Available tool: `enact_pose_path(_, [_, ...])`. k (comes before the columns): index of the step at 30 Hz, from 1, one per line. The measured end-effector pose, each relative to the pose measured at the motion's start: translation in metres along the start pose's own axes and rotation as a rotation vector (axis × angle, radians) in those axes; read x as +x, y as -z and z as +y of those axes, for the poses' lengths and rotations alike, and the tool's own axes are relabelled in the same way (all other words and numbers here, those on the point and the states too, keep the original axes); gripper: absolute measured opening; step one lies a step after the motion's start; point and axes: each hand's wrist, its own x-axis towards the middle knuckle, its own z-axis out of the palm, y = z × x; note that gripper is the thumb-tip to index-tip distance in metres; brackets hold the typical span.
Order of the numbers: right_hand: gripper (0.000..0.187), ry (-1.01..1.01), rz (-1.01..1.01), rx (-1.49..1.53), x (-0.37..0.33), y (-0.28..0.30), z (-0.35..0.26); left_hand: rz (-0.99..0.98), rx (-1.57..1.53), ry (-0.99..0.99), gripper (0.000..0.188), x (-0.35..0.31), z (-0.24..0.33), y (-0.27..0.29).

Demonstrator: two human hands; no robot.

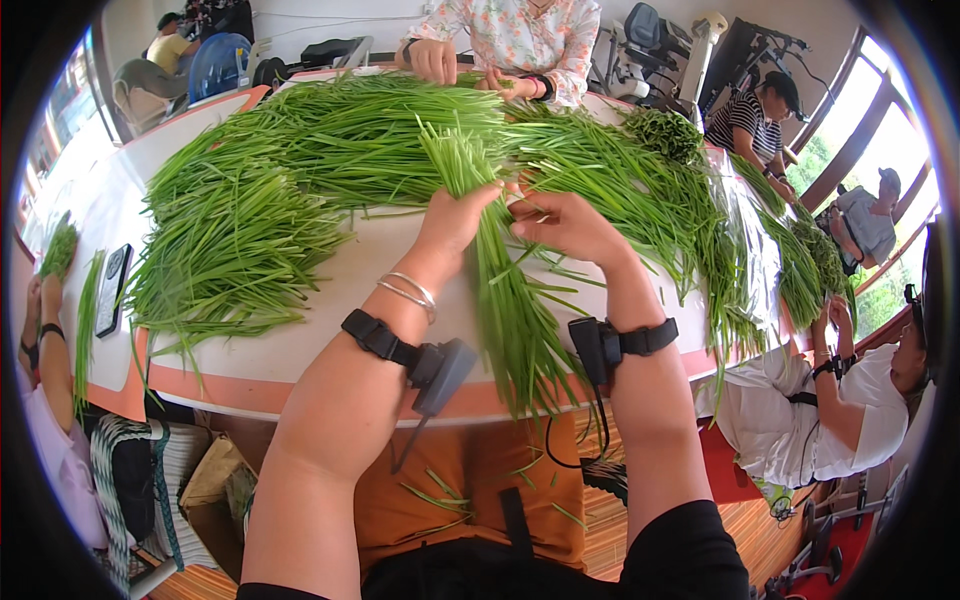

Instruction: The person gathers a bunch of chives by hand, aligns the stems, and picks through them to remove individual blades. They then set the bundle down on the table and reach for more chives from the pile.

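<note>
My left hand (455,218) is closed around a bundle of garlic chives (508,305), held above the near part of the white table. The bundle's pale cut ends point away from me, and its green leaf tips hang toward the table's front edge. Close by on the right, my right hand (568,228) has its fingers curled in a pinch beside the bundle's upper part. Whatever lies between those fingertips is too small to make out. A loose pile of chives (235,245) lies to the left, a large heap (375,135) behind, and another spread (625,195) to the right.
The white table (400,255) has an orange rim. A phone (114,290) lies at its left end. Across from me, a person's hands (432,62) work over the heap. Other people sit along both sides. Clear plastic sheeting (735,235) lies among the chives at right.
</note>
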Motion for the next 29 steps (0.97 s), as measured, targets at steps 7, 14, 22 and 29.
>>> enact_pose_path(7, [0.022, 0.053, -0.174, -0.273, -0.010, 0.016, -0.013, 0.057, -0.117, 0.058, 0.016, 0.000, 0.001, 0.007])
enact_pose_path(14, [0.014, -0.082, -0.151, -0.158, -0.003, 0.022, 0.011, 0.088, -0.100, 0.025, 0.013, 0.006, -0.002, 0.009])
enact_pose_path(22, [0.010, 0.007, 0.165, 0.262, 0.007, 0.013, 0.013, -0.015, -0.080, 0.041, 0.020, 0.001, 0.001, 0.002])
enact_pose_path(29, [0.019, -0.089, 0.044, -0.027, 0.009, 0.011, 0.011, -0.049, -0.041, 0.027, 0.038, -0.001, 0.005, 0.001])
